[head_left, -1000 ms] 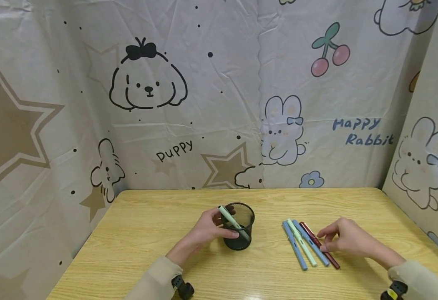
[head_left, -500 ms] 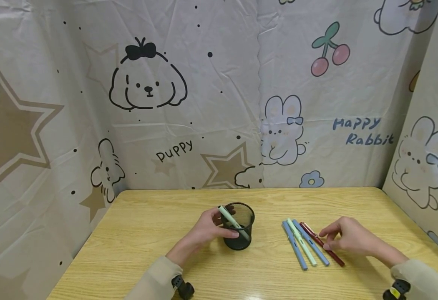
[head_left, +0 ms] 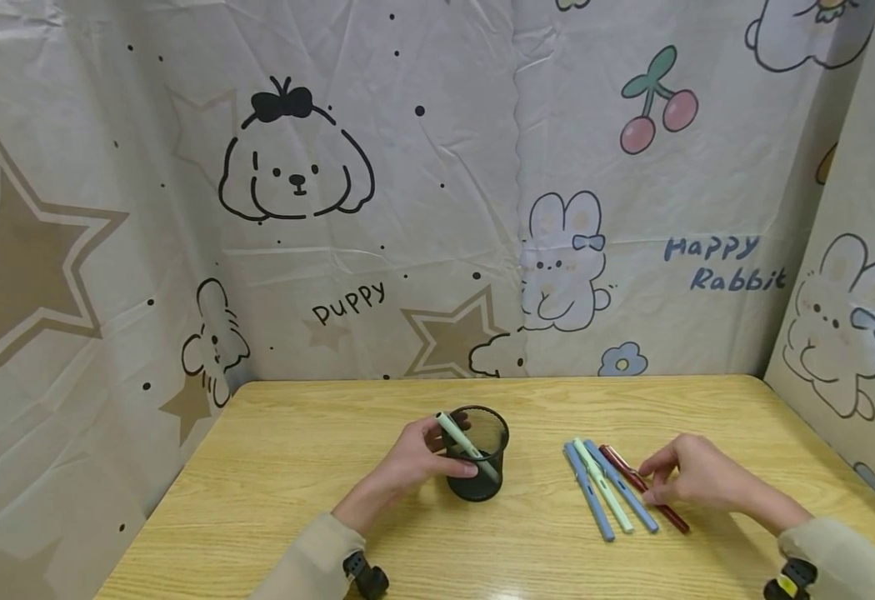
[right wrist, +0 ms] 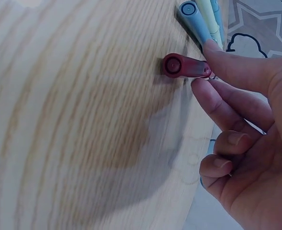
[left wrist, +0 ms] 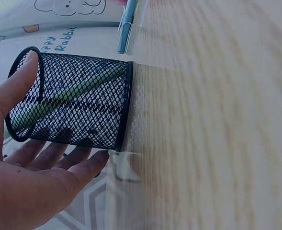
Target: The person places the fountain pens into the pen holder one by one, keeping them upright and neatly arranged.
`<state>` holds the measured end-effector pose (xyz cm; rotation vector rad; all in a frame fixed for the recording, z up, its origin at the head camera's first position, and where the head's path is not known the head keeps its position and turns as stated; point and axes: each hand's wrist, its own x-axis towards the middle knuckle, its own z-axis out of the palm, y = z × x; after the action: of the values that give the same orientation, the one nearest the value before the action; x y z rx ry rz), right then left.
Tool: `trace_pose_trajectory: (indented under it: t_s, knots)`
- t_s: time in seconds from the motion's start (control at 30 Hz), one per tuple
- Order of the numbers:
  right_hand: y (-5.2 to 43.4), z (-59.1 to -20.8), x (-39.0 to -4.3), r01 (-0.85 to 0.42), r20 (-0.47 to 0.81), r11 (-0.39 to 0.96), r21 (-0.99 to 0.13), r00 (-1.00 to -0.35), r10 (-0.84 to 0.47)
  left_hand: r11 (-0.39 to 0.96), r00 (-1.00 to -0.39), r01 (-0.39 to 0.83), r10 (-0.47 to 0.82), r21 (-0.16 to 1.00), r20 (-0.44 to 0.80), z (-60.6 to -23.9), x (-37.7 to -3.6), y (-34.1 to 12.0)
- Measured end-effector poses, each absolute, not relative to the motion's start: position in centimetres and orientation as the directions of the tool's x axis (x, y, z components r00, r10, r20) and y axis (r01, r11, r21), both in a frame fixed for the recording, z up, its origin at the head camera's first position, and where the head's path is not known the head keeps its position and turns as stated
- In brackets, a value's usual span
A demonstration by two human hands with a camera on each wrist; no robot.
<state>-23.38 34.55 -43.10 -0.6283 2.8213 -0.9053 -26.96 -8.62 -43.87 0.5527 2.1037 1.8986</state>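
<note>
Sleeves: the beige left sleeve (head_left: 310, 558) and right sleeve (head_left: 842, 554) come in at the near edge, a black wrist device (head_left: 368, 577) strapped at the left cuff and a second black device (head_left: 792, 581) at the right.
Right hand: the right hand (head_left: 696, 475) pinches the dark red pen (head_left: 627, 471) between thumb and index finger; in the right wrist view the other fingers curl toward the palm.
Dark red pen: lies slanting on the table; its near end sits farther right than a second ago, so a wedge of bare wood now parts it from its neighbour. Since half a second ago it has hardly moved.
Loose pens: from that gap leftward lie the right blue pen (head_left: 622, 486), the pale green pen (head_left: 604, 486) and the left blue pen (head_left: 589, 493), side by side, unchanged.
Left hand: the left hand (head_left: 407, 454) grips the cup from its left, thumb at the rim, fingers around the far side, same as before.
Mesh cup: the black mesh cup (head_left: 475, 490) stands upright, well apart from the loose pens.
Cupped pen: a light green pen (head_left: 456, 432) leans inside, its top past the rim toward the left hand.
Table: the wood-grain table (head_left: 332, 417) runs back to the cloth.
Backdrop: a pale cloth (head_left: 422, 208) printed with puppies, rabbits, stars and cherries.
</note>
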Motion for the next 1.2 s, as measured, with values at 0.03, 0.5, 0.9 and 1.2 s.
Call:
trace_pose_trajectory:
  t_s: [0.03, 0.5, 0.9, 1.2]
  knots:
    - [34.59, -43.14, -23.36, -0.353, 0.019, 0.737, -0.577, -0.907, -0.42, 0.077, -0.895, 0.109, 0.44, 0.991, 0.064, -43.89, -26.96, -8.62]
    - [35.12, -43.44, -23.49, -0.397, 0.042, 0.719, -0.57, -0.888, -0.458, 0.074, -0.895, 0.112, 0.442, 0.991, 0.068, -44.04, -27.0, -8.61]
    - [34.95, -43.04, -23.23, -0.39, 0.02, 0.756, -0.526, -0.894, -0.448, 0.061, -0.893, 0.094, 0.447, 0.994, 0.057, -43.91, -26.89, -8.65]
    - [34.49, -42.86, -23.15, -0.367, 0.023, 0.794, -0.484, -0.912, -0.409, 0.066, -0.895, 0.099, 0.442, 0.993, 0.06, -43.86, -26.92, -8.57]
